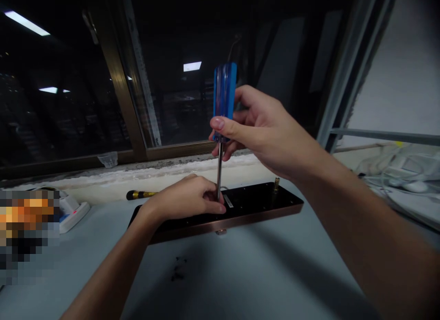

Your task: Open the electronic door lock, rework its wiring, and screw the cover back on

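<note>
A long dark panel with a copper-coloured edge [261, 205] lies flat on the pale table. My right hand [264, 132] grips the blue handle of a screwdriver [224, 93] that stands upright, its metal shaft running down onto the panel. My left hand [187, 198] rests on the panel, its fingertips pinched around the lower end of the shaft. A small brass post [276, 183] sticks up near the panel's far right end.
A second screwdriver with a black and yellow handle [139, 195] lies behind the panel. A white power strip [74, 212] sits at the left. White cables and devices [402, 178] pile at the right. Dark window panes and a sill [154, 168] run behind the table.
</note>
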Demonstrator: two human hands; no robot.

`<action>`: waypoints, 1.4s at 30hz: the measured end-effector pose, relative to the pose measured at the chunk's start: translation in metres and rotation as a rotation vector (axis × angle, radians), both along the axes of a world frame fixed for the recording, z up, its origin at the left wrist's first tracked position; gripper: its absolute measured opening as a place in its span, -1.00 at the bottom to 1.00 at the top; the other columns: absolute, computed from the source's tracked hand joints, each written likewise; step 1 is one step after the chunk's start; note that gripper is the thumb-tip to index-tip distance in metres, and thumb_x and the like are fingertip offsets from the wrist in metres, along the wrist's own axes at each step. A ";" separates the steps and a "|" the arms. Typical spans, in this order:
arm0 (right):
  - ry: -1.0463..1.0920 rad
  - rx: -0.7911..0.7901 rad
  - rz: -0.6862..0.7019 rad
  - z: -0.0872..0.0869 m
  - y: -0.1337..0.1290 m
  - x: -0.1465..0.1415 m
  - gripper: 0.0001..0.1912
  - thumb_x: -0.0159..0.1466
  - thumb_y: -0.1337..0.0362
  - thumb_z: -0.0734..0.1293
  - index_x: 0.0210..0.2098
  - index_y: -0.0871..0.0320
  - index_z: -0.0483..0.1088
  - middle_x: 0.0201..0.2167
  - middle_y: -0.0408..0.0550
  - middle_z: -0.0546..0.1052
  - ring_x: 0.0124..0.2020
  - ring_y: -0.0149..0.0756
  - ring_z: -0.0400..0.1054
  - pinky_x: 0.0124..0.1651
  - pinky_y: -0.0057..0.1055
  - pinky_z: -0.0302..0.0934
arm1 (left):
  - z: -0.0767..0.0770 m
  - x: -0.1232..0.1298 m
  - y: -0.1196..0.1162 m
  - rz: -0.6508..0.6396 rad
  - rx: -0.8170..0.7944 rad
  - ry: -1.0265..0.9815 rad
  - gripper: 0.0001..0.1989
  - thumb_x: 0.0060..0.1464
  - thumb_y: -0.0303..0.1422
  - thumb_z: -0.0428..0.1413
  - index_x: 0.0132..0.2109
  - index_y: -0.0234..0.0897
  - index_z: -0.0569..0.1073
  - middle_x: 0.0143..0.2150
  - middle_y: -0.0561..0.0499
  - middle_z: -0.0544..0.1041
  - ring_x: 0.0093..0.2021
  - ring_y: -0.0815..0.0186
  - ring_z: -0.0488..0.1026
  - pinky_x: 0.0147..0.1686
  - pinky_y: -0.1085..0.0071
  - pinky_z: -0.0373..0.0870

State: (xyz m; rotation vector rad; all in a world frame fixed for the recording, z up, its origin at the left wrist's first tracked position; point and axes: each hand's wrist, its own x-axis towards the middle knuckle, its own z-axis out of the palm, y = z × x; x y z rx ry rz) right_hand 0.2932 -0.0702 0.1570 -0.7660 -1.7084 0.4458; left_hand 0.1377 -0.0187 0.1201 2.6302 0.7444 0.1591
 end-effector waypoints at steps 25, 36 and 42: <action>-0.067 -0.198 0.023 -0.003 0.004 0.001 -0.72 0.06 0.35 0.37 -0.24 0.13 0.25 -0.41 -0.12 0.42 -0.39 -0.34 0.35 -0.55 -0.50 0.21 | -0.001 0.003 0.000 0.027 -0.116 -0.212 -0.82 -0.02 -0.39 0.06 -0.22 -0.32 0.41 -0.40 0.04 0.50 -0.37 0.36 0.43 -0.38 0.48 0.28; -0.044 -0.236 -0.047 -0.004 0.005 -0.007 -0.73 -0.02 0.43 0.40 -0.37 0.12 0.25 -0.60 -0.23 0.35 -0.63 -0.45 0.24 -0.60 -0.48 0.17 | 0.001 0.004 -0.001 0.084 -0.012 -0.204 -0.85 -0.08 -0.28 0.12 -0.39 -0.30 0.42 -0.50 0.11 0.41 -0.43 0.37 0.37 -0.44 0.49 0.24; -0.308 -0.398 0.186 -0.003 0.006 0.005 -0.93 0.13 0.31 0.31 -0.45 0.19 0.38 -0.58 -0.18 0.40 -0.56 -0.46 0.28 -0.47 -0.48 0.22 | 0.001 0.002 -0.002 -0.033 -0.161 -0.261 -0.87 -0.03 -0.48 0.01 -0.25 -0.32 0.36 -0.37 0.05 0.47 -0.35 0.38 0.43 -0.35 0.49 0.33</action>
